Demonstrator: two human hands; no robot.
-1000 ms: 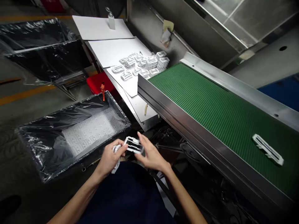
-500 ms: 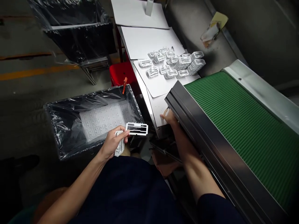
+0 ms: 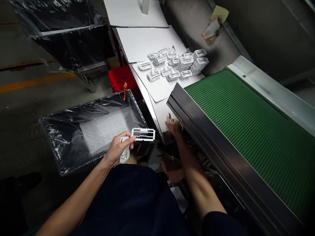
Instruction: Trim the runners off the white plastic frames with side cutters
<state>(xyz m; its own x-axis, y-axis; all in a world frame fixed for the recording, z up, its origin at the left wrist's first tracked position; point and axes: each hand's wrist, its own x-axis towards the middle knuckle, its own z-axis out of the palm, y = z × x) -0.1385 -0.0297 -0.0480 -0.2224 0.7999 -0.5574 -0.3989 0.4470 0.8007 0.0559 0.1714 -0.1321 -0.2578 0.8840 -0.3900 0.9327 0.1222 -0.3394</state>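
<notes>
My left hand (image 3: 120, 147) grips a white rectangular frame part (image 3: 143, 134) between thumb and fingers, with a stack of similar white parts (image 3: 125, 154) held against the palm. My right hand (image 3: 173, 126) is closed around a small tool (image 3: 169, 115) with a metallic tip, over the white sheet at the table's near end, beside the conveyor. The tool's handle is mostly hidden by the fingers. Several stacks of white frame parts (image 3: 185, 64) stand on a white sheet (image 3: 157, 91) farther up the table.
A black bin lined with clear plastic (image 3: 66, 144) at the left holds layers of white parts. An orange clip (image 3: 125, 91) sits on its rim. The green conveyor (image 3: 236, 124) fills the right. Behind are a red stool (image 3: 120, 78) and another lined bin (image 3: 73, 49).
My right hand has closed more around the small tool, whose tip now points up and away. The whole view has shifted slightly. My left hand keeps its hold.
</notes>
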